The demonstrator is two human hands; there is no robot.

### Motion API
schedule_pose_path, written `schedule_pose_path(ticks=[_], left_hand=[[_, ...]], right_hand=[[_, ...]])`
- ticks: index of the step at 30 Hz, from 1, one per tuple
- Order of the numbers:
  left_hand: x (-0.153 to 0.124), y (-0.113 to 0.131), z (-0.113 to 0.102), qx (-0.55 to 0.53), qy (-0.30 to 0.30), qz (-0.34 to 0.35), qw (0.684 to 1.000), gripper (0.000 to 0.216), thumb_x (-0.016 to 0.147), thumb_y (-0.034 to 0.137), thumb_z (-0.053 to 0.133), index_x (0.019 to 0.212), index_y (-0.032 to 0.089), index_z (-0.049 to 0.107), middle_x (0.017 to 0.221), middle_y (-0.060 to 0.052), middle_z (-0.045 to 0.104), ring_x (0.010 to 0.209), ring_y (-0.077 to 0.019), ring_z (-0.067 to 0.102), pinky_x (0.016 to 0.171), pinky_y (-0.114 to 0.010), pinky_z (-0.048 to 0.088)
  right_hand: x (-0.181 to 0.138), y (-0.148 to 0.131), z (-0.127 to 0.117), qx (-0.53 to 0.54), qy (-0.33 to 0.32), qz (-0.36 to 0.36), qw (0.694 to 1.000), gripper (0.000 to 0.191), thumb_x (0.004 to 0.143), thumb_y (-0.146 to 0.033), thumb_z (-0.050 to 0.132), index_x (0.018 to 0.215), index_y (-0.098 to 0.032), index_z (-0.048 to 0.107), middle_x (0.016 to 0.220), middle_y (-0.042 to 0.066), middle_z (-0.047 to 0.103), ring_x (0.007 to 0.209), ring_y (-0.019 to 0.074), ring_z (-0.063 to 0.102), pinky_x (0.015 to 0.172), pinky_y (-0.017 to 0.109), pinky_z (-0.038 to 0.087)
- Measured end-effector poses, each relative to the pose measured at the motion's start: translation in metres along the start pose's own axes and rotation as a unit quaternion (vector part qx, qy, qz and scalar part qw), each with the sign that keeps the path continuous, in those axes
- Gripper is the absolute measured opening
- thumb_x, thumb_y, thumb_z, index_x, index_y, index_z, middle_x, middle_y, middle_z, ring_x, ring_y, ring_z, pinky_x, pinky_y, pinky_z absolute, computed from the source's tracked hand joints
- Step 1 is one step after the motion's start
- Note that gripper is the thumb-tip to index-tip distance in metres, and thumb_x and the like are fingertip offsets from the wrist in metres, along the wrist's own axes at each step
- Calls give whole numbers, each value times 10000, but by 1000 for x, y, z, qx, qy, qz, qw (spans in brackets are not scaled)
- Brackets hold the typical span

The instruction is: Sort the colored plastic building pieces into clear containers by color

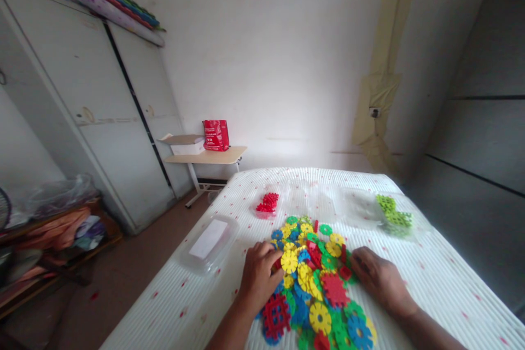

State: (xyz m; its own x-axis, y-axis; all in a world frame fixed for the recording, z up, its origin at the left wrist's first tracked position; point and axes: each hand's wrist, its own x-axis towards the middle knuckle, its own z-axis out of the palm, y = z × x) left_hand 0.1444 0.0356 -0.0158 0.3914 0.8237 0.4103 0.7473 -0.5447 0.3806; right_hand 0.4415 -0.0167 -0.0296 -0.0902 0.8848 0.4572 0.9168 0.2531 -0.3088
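Observation:
A heap of flat plastic interlocking pieces (318, 279) in red, yellow, blue and green lies on the white table (430, 279) in front of me. My left hand (259, 273) rests on the heap's left edge, fingers curled and touching a yellow piece (289, 261). At the right edge of the heap my right hand (377, 279) lies palm down, fingers bent onto the pieces near a small red one (345, 272). Whether either hand grips a piece is hidden by the fingers.
A clear container of red pieces (267, 204) sits behind the heap. A clear container of green pieces (396, 217) stands at the right, a clear lid or tray with a white card (208, 241) at the left. A wardrobe, small side table and red bag stand beyond.

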Motion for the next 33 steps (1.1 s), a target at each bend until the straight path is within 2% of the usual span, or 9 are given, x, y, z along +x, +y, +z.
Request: schedule_pose_path(ticks=[4,11,17,22,28,33], left_hand=[[0,1,0,-13,7,5,1000,228,656,145,608,858,226,674,920,-39,614,912,-210,533,816,-352,389],[1,3,1,-16,9,13,1000,351,671,111,566,967,269,670,890,-28,608,879,-200,539,782,-340,408],[1,3,3,-21,20,14,999,282,659,118,583,887,251,681,864,-28,608,872,-205,547,788,-353,418],[2,3,1,-30,27,21,999,257,680,127,593,900,235,672,888,-38,623,896,-214,556,804,-372,430],[2,-3,-1,-68,71,12,995,226,766,154,536,963,201,638,975,-70,622,941,-203,559,847,-358,456],[1,-8,2,-80,101,14,992,232,793,172,509,994,199,621,969,-67,622,934,-187,565,837,-324,476]], right_hand=[[0,1,0,1,4,-8,1000,319,928,-396,331,740,-210,508,671,10,588,549,109,565,519,204,399],[0,3,2,8,21,-25,999,301,915,-395,359,733,-209,510,652,4,584,522,107,557,496,199,390],[-1,4,4,3,23,-24,999,295,912,-388,365,728,-210,511,658,11,587,526,110,558,496,203,390],[0,3,3,8,23,-22,999,292,912,-386,367,736,-209,519,664,15,594,530,110,559,498,202,393],[0,3,3,10,14,-18,1000,290,916,-383,359,749,-207,516,680,15,595,547,112,571,510,203,402],[0,3,3,5,13,-22,1000,296,922,-377,345,748,-207,512,679,14,591,548,112,573,514,202,400]])
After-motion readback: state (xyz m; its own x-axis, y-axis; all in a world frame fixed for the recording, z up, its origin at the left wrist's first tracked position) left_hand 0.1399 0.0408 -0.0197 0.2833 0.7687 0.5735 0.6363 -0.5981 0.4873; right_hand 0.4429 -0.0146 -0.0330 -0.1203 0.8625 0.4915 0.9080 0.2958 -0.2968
